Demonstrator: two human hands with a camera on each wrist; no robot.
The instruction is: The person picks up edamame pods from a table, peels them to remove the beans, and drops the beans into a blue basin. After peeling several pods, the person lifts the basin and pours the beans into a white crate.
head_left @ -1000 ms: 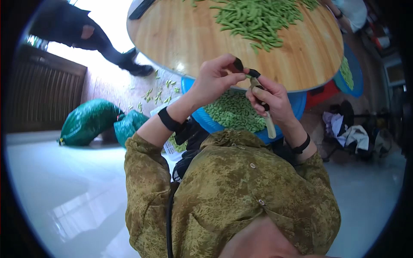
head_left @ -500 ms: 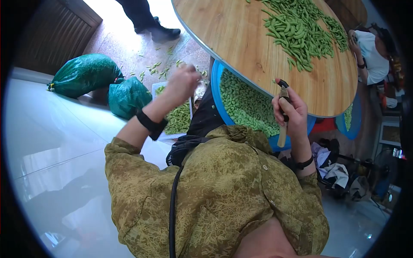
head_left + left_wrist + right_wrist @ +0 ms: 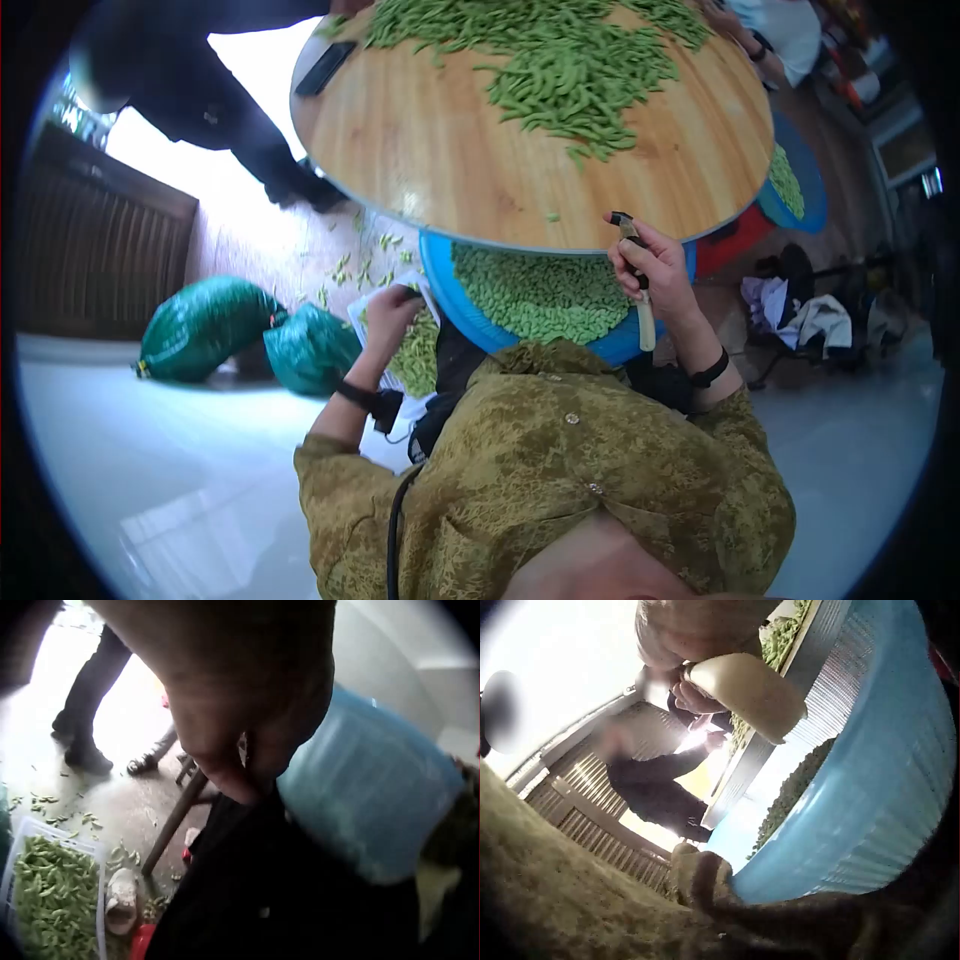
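My right hand (image 3: 655, 268) grips a slim hand tool with a cream-coloured end (image 3: 647, 322), beside the near edge of the round wooden table (image 3: 420, 150). In the right wrist view the cream end (image 3: 754, 694) sticks out below that hand; the tool's kind does not show. Dark covers sit on fingertips of both hands. My left hand (image 3: 390, 318) is over a white plastic basket (image 3: 355, 310) of green pods (image 3: 415, 360). Its fingers are bent towards the thumb in the left wrist view, and I cannot tell whether they hold anything.
A blue basin (image 3: 440, 285) of shelled green beans (image 3: 540, 290) stands under the table's near edge. Edamame pods (image 3: 560, 85) are heaped on the table, beside a black phone-like object (image 3: 325, 68). Green sacks (image 3: 205, 328) lie left. Other people are around the table.
My left hand leaves the tool in the right hand and moves left and down to the white basket. The right hand keeps hold of the tool. The head view swings left, then back.
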